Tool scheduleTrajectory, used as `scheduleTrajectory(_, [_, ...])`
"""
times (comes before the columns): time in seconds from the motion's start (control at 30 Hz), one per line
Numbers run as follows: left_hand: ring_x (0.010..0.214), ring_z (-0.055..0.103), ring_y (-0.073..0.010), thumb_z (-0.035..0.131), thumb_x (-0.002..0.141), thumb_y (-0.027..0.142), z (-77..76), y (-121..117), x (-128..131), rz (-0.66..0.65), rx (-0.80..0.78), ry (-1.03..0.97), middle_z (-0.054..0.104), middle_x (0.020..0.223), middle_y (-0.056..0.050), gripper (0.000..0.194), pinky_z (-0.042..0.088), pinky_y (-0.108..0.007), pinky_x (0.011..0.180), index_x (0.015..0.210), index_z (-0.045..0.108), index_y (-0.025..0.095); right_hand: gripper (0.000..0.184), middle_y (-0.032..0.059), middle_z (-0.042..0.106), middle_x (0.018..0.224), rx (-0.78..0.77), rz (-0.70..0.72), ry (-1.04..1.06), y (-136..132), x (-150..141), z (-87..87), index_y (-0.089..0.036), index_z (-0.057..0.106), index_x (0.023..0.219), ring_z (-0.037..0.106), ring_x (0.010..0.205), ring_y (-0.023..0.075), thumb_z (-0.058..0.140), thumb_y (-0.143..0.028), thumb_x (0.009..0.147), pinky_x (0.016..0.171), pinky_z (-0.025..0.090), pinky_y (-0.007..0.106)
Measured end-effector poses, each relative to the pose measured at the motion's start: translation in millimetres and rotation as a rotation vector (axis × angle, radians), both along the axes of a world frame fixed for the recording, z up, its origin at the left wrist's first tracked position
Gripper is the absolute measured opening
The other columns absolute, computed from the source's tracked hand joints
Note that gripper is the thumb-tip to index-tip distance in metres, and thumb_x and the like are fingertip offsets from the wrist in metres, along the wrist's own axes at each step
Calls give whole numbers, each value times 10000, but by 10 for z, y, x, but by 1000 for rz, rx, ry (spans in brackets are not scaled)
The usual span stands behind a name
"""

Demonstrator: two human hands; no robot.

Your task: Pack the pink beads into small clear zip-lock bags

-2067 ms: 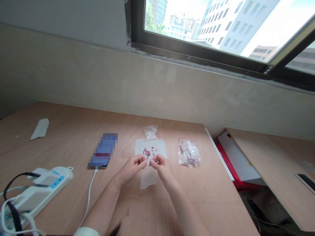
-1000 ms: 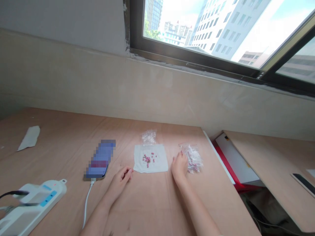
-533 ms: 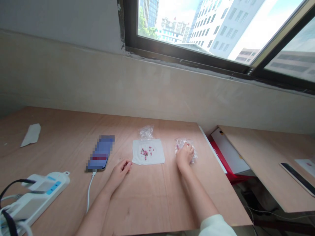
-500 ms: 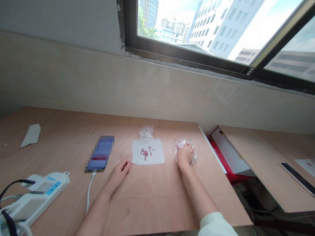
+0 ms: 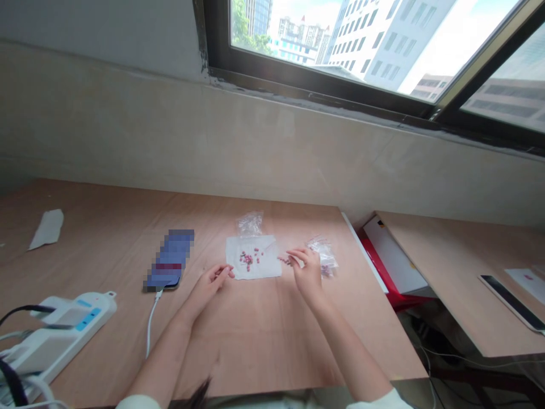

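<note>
My right hand (image 5: pixel 307 271) pinches a short row of small pink beads (image 5: pixel 284 260) between thumb and fingertips, just off the right edge of a white paper tissue (image 5: pixel 232 257). Whether a string runs through that row is too small to see. On the tissue lie several loose pink beads (image 5: pixel 248 260). Beside its left edge is my left hand (image 5: pixel 216 279), thumb and fingers closed together; anything between them cannot be made out. A crinkled clear plastic bag (image 5: pixel 322 253) with pinkish contents sits right behind my right hand. Another clear bag (image 5: pixel 250 224) rests behind the tissue.
A phone (image 5: pixel 170 258) on a white charging cable (image 5: pixel 149 329) lies to the left. Nearer stands a white power strip (image 5: pixel 63 329) with plugs. A scrap of white paper (image 5: pixel 47 228) is at far left. The wooden table (image 5: pixel 255 346) ends on the right before a second table (image 5: pixel 451 272).
My right hand has left the right-hand plastic bag and moved left to the tissue, now with a row of pink beads. My left hand has shifted slightly towards the tissue.
</note>
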State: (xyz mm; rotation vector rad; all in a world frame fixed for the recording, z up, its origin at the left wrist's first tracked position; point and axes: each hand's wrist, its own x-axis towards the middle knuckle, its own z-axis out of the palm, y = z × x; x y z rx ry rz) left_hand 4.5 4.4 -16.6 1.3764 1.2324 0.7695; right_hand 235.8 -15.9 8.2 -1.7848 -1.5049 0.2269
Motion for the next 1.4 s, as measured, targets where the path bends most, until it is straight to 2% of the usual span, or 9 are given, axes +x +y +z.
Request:
scheduleTrajectory(0.1, [596,445,-103,430,741,424,165,13,150,-107,20,-40,581,817,-15,319,349,-209,567,876,563,167,198,40,587,837,-63,208,107,-64,-222,6,-220,654,759,460,846,181,494,-116,706,783,338,315])
scheduleTrajectory(0.23, [556,414,-85,505,705,370,259,-2,228,-155,26,-93,524,671,17,248,339,-197,537,795,580,152,217,37,568,861,-93,295,147,-94,-333,-79,-241,652,737,460,870,185,502,-91,691,801,337,340])
scheduleTrajectory(0.47, [540,435,-87,555,663,336,335,-74,179,-138,-13,-106,505,612,21,196,373,-207,536,674,570,141,139,77,500,949,-57,171,135,-191,-507,11,-190,566,833,418,921,210,520,-202,702,800,334,362])
scheduleTrajectory(0.7, [545,454,-92,548,681,306,398,-79,242,-178,15,-158,514,583,19,175,372,-204,526,641,569,137,195,-12,474,630,-284,378,442,-114,-711,118,-171,443,629,434,601,111,436,-318,758,558,348,231])
scheduleTrajectory(0.83, [534,463,-87,526,703,308,364,-87,234,-199,-2,-208,505,580,24,182,380,-202,520,645,559,138,192,-22,461,590,-347,413,557,-71,-681,128,-160,451,607,423,573,99,444,-300,738,541,332,218])
scheduleTrajectory(1.03, [424,414,-67,492,728,316,274,-73,167,-37,6,-193,426,469,68,171,353,-193,457,711,499,146,167,-40,401,519,-340,270,462,-119,-656,92,-167,398,539,377,517,87,444,-217,691,493,291,211])
scheduleTrajectory(1.13, [433,409,-67,490,725,311,289,-88,209,-22,56,-149,429,495,64,160,341,-186,440,711,490,151,129,-31,429,539,-369,218,444,-109,-677,17,-167,409,557,398,526,91,452,-206,672,487,299,213])
scheduleTrajectory(1.3, [530,450,-83,485,727,305,397,-124,280,-120,169,-72,492,594,32,155,358,-194,510,685,519,160,119,-21,477,567,-460,343,734,-45,-703,-67,-161,487,756,442,472,94,428,-247,698,422,333,212])
scheduleTrajectory(1.4, [647,491,-111,460,744,343,390,-103,186,-60,141,-31,556,744,-5,206,381,-215,600,805,548,167,143,-34,452,519,-438,309,855,-29,-661,-9,-147,506,772,403,410,76,425,-232,691,393,319,209])
